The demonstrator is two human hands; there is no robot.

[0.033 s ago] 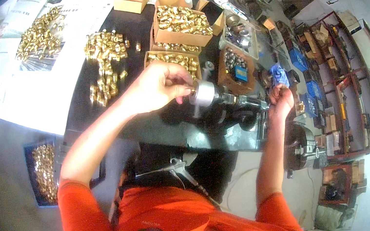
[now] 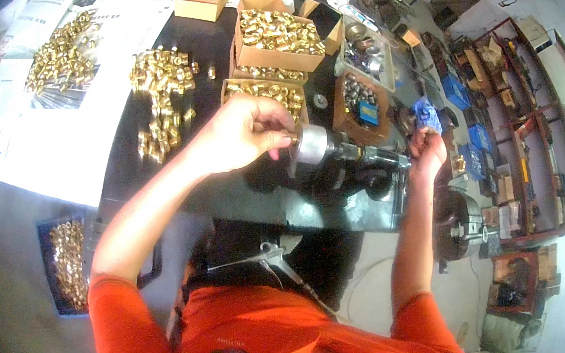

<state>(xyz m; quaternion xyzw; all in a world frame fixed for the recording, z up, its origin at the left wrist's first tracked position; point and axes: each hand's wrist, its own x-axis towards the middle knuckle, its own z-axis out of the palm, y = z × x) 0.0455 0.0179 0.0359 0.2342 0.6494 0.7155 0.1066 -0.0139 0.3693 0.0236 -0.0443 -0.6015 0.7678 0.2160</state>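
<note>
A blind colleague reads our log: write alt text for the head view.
A person in an orange shirt works at a metal machine: left hand at the end of a silver cylinder, right hand at something blue. Beyond, heaps of small brass-coloured parts lie on the dark bench and paper, near cardboard boxes of more.

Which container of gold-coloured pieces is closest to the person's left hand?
The open cardboard box just beyond the left hand, which partly hides it. Another cardboard box sits farther back, and the blue-edged bin is at lower left.
</note>
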